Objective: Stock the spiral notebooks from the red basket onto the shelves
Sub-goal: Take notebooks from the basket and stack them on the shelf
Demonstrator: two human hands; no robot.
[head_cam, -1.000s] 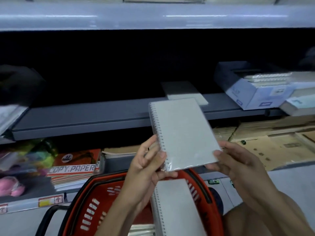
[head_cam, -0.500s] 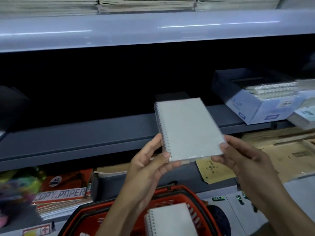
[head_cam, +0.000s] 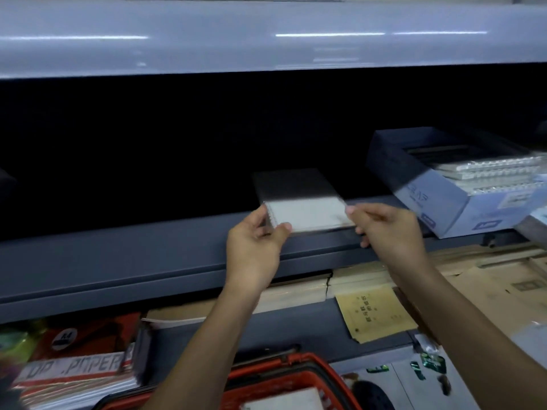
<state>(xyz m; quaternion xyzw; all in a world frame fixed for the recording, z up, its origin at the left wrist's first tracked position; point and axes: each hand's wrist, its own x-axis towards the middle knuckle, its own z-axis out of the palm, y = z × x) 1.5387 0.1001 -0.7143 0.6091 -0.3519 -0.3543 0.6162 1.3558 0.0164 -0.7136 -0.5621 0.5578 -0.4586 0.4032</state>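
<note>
On the dark grey shelf, near its front edge, a spiral notebook lies flat, its far half in shadow. The left hand pinches its near left corner, at the spiral side, between thumb and fingers. The right hand touches the right edge with its fingertips — if it really grips there, I cannot tell, the picture is blurred. Below, the red basket holds one more notebook. To the right, on the same shelf, stands a blue box with spiral notebooks inside.
</note>
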